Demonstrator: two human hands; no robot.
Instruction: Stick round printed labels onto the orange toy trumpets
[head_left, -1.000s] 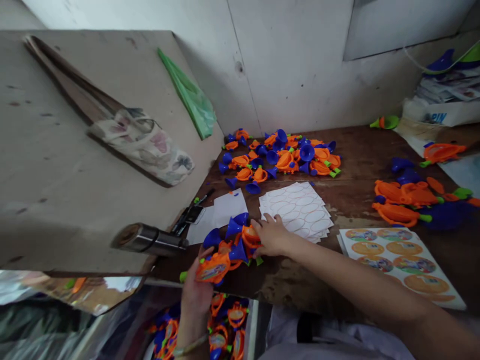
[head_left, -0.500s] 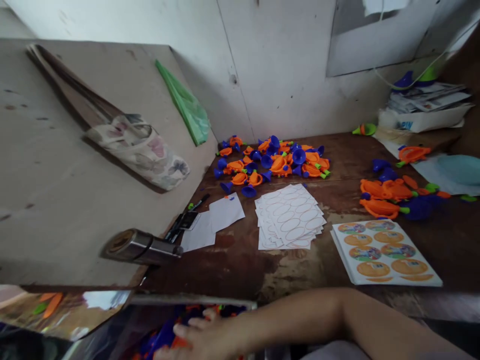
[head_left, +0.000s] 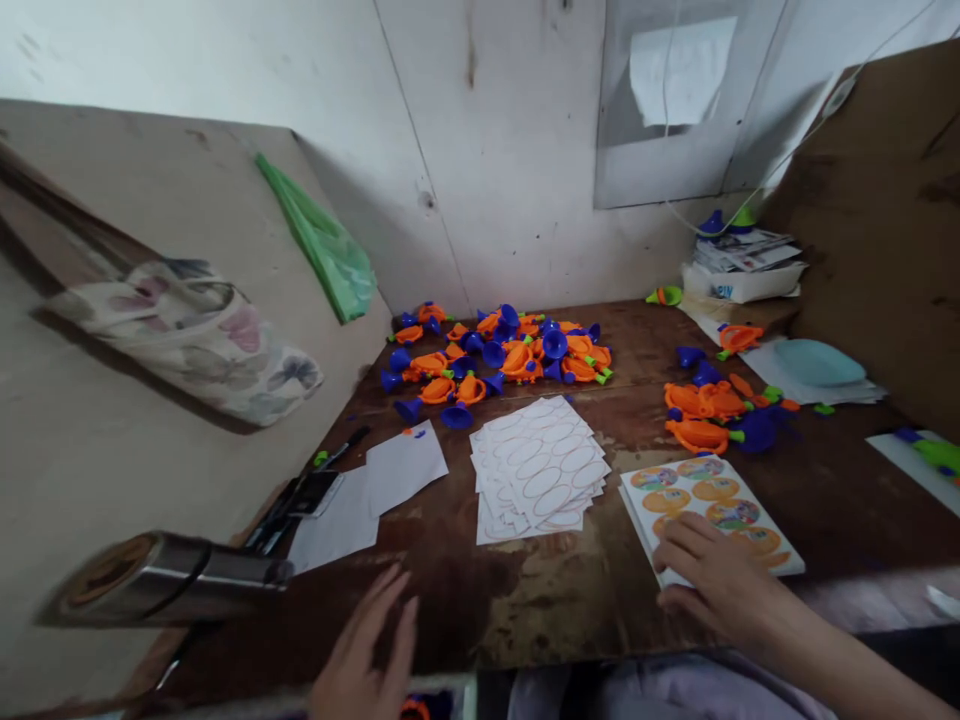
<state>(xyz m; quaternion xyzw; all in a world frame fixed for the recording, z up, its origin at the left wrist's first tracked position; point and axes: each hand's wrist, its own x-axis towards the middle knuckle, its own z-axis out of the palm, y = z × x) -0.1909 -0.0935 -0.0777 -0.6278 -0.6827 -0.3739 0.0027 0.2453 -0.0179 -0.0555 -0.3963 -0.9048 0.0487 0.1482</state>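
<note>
My left hand (head_left: 369, 650) is over the table's front edge with its fingers apart and nothing in them. Below it, a few orange and blue pieces (head_left: 416, 706) show in an open container. On the right, my right hand (head_left: 709, 570) lies on the stack of sticker sheets (head_left: 716, 490), fingers spread over its lower left part. The top sheet bears orange and coloured oval stickers. Left of that stack, a loose pile of white sheets with oval outlines (head_left: 540, 465) lies on the brown table (head_left: 540, 610).
A heap of orange and blue toys (head_left: 517, 355) lies at the back, with a smaller group (head_left: 705, 405) at the right. A metal flask (head_left: 180, 578), pens (head_left: 281, 515) and blank papers (head_left: 405, 465) are at the left. A green bag (head_left: 322, 250) hangs from the panel.
The view has turned rightward. An arm that reached into the container of toys is no longer there; my left hand is now above the table edge and my right hand rests on the sticker sheets.
</note>
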